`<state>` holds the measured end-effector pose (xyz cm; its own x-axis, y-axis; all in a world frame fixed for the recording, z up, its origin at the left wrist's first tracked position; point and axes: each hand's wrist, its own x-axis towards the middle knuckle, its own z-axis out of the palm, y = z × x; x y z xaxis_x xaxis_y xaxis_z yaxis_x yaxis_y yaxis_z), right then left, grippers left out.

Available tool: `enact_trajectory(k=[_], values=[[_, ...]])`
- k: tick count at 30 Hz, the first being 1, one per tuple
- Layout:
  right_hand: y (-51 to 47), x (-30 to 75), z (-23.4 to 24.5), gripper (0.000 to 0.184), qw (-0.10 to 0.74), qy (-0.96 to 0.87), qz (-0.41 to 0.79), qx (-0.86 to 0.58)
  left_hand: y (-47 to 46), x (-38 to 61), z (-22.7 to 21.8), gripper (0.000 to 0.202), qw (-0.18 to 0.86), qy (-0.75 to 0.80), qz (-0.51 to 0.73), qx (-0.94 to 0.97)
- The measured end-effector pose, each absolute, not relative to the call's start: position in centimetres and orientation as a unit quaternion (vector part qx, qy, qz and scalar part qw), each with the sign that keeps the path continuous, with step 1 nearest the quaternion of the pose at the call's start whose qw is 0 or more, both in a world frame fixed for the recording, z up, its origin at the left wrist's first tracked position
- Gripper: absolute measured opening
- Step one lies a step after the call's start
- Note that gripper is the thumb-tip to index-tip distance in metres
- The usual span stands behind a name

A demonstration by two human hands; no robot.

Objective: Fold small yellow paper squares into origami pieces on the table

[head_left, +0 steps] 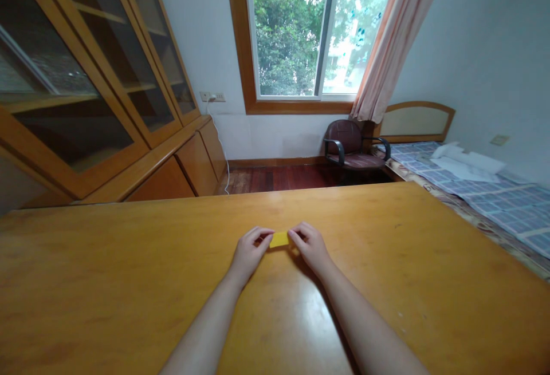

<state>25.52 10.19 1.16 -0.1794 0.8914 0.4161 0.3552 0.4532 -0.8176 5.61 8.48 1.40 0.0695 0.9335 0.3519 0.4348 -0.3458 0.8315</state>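
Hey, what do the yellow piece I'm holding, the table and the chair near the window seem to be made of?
Yellow piece: probably matte paper or thin card; it looks flat and plain.
Table: likely wood or veneer, glossily varnished, given the faint grain and bright reflection.
Chair: maroon leather or vinyl, judging by its soft sheen; the smooth black armrests may be plastic.

The desk [129, 255] was smooth varnished wood, glossy where light struck it. The slip [279, 240] looked like matt paper. The cabinet [157, 177] was wood with shiny glass panes [114, 37]. The curtain [393, 43] was soft cloth, the sheet [494, 197] cloth too. The chair [344, 134] looked leathery with a faint sheen, its armrests [338, 150] plastic. The wall [494, 77] seemed smooth and matt.
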Motion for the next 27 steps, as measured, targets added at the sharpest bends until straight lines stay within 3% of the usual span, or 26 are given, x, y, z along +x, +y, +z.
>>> enact_trajectory(k=[14,21,27], values=[[10.31,25.63,0.91,0.03,0.476,-0.697,0.3,-0.444,8.16,5.78,1.95,0.014,0.25,0.456,0.456,0.723],[10.11,25.58,1.44,0.032,0.482,-0.681,0.322,-0.447,8.15,5.89,1.61,0.033,0.199,0.439,0.416,0.771],[10.12,25.58,1.4,0.032,0.476,-0.681,0.328,-0.45,8.21,5.91,1.43,0.034,0.184,0.435,0.41,0.78]])
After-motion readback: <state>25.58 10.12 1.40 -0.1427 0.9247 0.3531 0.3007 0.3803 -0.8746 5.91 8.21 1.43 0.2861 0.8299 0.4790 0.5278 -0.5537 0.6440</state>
